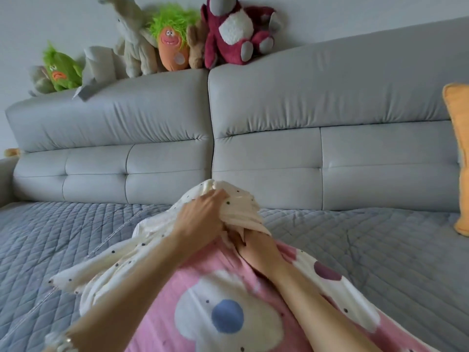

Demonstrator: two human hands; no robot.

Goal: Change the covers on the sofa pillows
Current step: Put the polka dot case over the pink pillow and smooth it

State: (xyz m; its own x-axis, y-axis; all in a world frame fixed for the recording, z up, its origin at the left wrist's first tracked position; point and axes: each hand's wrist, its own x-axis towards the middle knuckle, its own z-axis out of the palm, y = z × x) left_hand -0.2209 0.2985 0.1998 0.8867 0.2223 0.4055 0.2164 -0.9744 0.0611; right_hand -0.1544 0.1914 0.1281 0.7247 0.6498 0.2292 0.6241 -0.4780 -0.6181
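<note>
Left hand (203, 219) clutches the bunched cream cover (238, 209) at centre frame (soft, limp); right hand (256, 247) burrows inside, its grip hidden.

Single view only: head-worn wide-angle camera, looking forward and down over both forearms. Faces grey sofa (279, 153) backrest square-on, seat below. Hands close to lens, frame centre-bottom. Strong edge distortion; backrest top bows. No second view, nothing shared.
</note>
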